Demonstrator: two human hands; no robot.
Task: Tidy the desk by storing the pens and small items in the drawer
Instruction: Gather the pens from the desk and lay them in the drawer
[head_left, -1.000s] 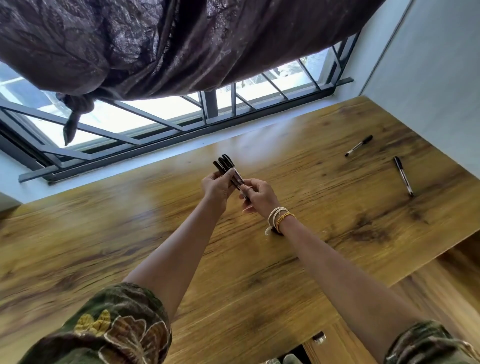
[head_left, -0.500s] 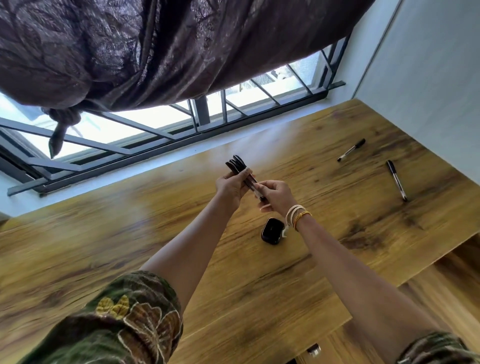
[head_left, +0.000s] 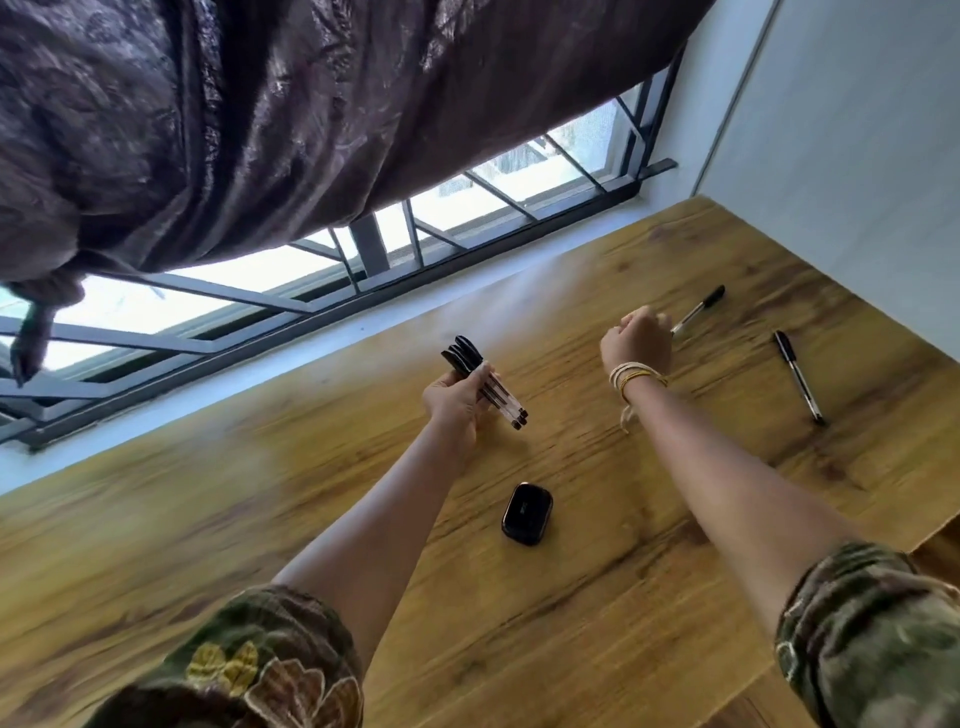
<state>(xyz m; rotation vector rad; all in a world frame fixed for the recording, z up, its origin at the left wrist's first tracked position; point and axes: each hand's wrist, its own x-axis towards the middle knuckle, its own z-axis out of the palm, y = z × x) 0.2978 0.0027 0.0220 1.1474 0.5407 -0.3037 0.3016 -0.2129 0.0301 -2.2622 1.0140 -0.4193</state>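
Across the wooden desk (head_left: 597, 597), below the window (head_left: 467, 208) and curtain (head_left: 260, 104), the two hands were well apart. At about eleven o'clock from the small black case (head_left: 527, 514), the left hand (head_left: 454, 402) gripped a bundle of pens (head_left: 485, 382). Toward one o'clock, the right hand (head_left: 638, 340) hovered with curled fingers at the tip of a loose pen (head_left: 698, 310); whether it was touching, I could not tell. Another pen (head_left: 797, 376) lay further right. No drawer was visible. Judging risk: a hasty pinch could roll that pen away, and adding it one-handed could loosen the bundle.
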